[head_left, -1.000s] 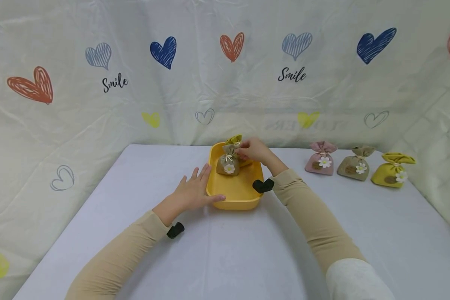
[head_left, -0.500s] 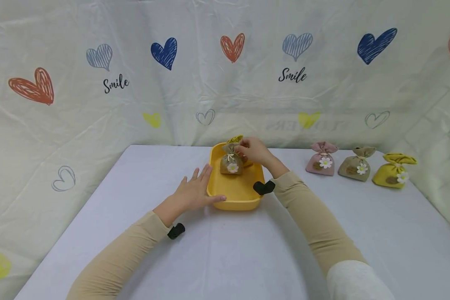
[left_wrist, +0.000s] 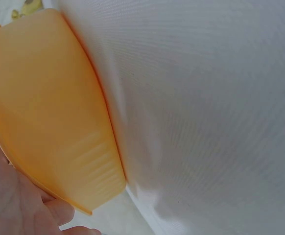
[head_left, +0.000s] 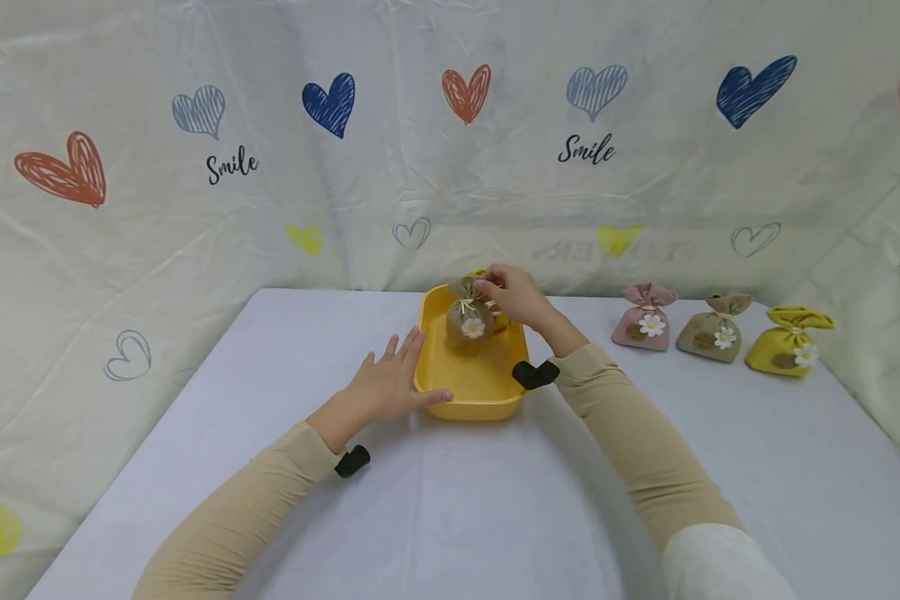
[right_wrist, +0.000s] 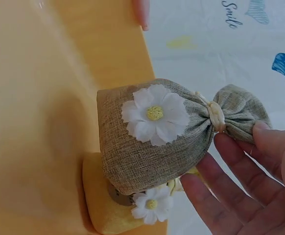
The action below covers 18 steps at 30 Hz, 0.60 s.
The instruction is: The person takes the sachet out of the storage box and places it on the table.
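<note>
My right hand (head_left: 516, 296) pinches the gathered top of a grey-brown cloth drawstring pouch (right_wrist: 147, 156) between thumb and fingers. The pouch has a white fabric flower and a pale cord at its neck, and hangs over the yellow tray (head_left: 468, 411), casting a shadow on its floor. Behind it in the tray sits a mustard-yellow pouch (right_wrist: 103, 196), also with a white flower, partly hidden by the held pouch. My left hand (head_left: 382, 387) lies along the tray's left side with straight, spread fingers, its thumb over the front-left rim; the left wrist view shows the tray's outer wall (left_wrist: 54, 107).
To the right on the white table (head_left: 450, 517) stand a pink pouch (head_left: 637, 329), a grey-brown pouch (head_left: 701, 342) and a yellow pouch (head_left: 767, 352), in a row. Behind the table hangs a white sheet (head_left: 390, 175) printed with hearts.
The grey-brown pouch, standing in the tray before, has shifted slightly right and now rises and tilts in my right hand. My left hand stays where it was.
</note>
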Each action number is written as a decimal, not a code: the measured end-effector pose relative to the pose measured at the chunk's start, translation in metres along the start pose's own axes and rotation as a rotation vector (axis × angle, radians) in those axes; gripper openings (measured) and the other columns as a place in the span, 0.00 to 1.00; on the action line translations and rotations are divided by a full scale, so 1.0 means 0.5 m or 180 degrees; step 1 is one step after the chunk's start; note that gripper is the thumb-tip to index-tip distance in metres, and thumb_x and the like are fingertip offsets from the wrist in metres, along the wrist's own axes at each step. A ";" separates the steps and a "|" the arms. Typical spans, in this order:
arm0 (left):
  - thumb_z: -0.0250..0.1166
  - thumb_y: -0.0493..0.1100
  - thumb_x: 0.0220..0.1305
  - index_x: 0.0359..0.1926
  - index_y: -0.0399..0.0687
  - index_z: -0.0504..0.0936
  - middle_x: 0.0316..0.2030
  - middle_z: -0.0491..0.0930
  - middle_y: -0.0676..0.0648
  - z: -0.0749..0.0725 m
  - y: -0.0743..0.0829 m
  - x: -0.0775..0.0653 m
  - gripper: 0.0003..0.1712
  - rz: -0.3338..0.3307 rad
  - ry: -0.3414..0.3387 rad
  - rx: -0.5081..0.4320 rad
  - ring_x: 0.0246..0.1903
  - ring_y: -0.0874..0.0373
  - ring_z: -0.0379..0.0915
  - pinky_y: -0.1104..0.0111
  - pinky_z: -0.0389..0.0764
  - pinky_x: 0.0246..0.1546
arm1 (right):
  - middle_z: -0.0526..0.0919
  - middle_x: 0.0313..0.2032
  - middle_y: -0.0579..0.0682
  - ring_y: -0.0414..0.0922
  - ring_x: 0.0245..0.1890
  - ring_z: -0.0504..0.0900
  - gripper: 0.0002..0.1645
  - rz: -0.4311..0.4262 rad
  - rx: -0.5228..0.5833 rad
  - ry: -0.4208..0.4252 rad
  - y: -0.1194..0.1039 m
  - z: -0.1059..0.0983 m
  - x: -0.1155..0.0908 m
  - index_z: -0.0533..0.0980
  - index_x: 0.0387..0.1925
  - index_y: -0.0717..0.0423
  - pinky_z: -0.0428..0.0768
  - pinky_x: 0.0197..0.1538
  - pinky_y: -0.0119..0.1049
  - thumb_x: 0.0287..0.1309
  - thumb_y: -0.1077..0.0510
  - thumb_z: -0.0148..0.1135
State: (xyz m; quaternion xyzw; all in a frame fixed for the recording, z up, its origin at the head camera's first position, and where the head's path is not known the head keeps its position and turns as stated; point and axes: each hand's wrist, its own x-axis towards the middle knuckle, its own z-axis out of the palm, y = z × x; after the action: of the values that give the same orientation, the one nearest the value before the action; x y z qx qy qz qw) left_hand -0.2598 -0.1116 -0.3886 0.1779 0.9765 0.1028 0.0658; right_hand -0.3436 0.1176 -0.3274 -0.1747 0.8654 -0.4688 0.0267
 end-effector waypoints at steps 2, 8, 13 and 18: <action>0.47 0.82 0.47 0.73 0.51 0.33 0.72 0.31 0.53 0.000 0.000 0.000 0.65 -0.0002 -0.0002 -0.0001 0.70 0.47 0.31 0.43 0.44 0.62 | 0.79 0.39 0.57 0.50 0.42 0.80 0.13 -0.0025 0.0013 0.0024 -0.002 -0.003 -0.003 0.72 0.38 0.62 0.77 0.45 0.49 0.67 0.54 0.50; 0.46 0.84 0.45 0.73 0.51 0.33 0.72 0.31 0.53 0.002 -0.001 0.001 0.66 -0.0002 -0.0015 -0.0003 0.70 0.47 0.31 0.43 0.44 0.62 | 0.78 0.40 0.57 0.50 0.42 0.80 0.14 -0.0064 0.0055 0.0012 -0.004 -0.009 -0.014 0.71 0.38 0.62 0.79 0.43 0.47 0.67 0.53 0.50; 0.46 0.83 0.45 0.73 0.51 0.33 0.72 0.31 0.53 0.003 -0.001 0.002 0.66 -0.0004 -0.0014 0.0008 0.70 0.47 0.31 0.43 0.44 0.62 | 0.78 0.41 0.56 0.48 0.43 0.80 0.14 -0.0093 0.0082 -0.0012 -0.008 -0.010 -0.025 0.71 0.39 0.62 0.80 0.39 0.41 0.66 0.52 0.51; 0.47 0.83 0.46 0.73 0.50 0.34 0.72 0.31 0.53 0.001 0.000 0.000 0.66 -0.0002 0.0003 -0.0006 0.70 0.47 0.31 0.43 0.44 0.62 | 0.78 0.42 0.58 0.50 0.43 0.80 0.14 -0.0115 0.0152 -0.0038 -0.029 -0.012 -0.043 0.72 0.40 0.63 0.80 0.39 0.40 0.66 0.54 0.51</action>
State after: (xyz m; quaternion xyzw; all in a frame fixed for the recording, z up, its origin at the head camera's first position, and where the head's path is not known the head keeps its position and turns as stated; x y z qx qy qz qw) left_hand -0.2599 -0.1115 -0.3891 0.1775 0.9764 0.1038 0.0655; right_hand -0.3205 0.1220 -0.3147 -0.1924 0.8505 -0.4887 0.0276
